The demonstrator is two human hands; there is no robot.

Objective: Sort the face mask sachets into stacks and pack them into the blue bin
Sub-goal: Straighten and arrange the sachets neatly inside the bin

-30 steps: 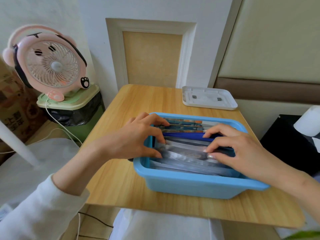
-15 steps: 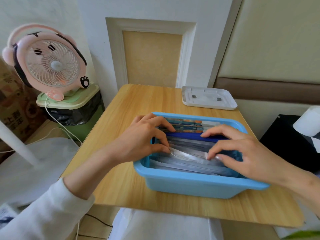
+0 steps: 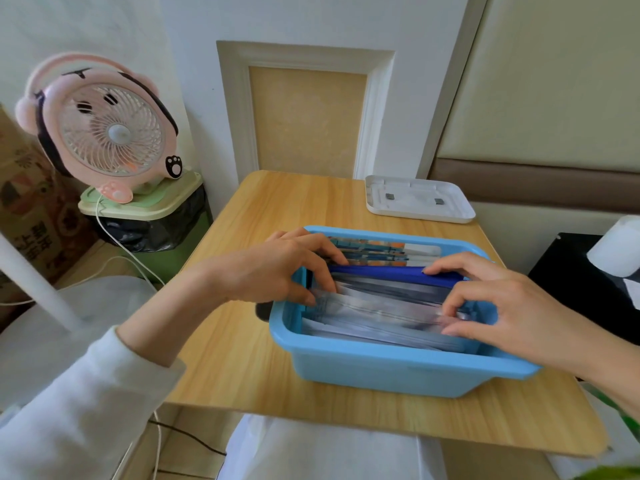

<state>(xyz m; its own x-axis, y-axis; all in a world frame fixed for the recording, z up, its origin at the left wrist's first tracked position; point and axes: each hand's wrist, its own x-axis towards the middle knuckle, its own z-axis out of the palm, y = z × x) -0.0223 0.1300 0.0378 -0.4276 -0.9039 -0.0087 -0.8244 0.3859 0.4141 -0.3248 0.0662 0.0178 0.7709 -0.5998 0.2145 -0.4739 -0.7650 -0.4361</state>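
A blue bin (image 3: 388,368) stands on the wooden table (image 3: 242,358), packed with upright face mask sachets. Silver sachets (image 3: 381,306) fill the near part, a dark blue sachet (image 3: 377,271) stands behind them, and blue-and-orange sachets (image 3: 374,249) fill the far part. My left hand (image 3: 277,268) reaches over the bin's left rim and pinches the left ends of the silver sachets. My right hand (image 3: 502,306) pinches their right ends inside the bin, with one finger resting on the dark blue sachet.
A white lid (image 3: 419,199) lies at the table's far right corner. A pink fan (image 3: 104,129) sits on a green waste bin (image 3: 149,223) to the left. A black object (image 3: 581,285) with a white roll (image 3: 620,247) stands at the right.
Both hands have shifted slightly forward along the silver sachets, and the stack now stands more upright in the bin.
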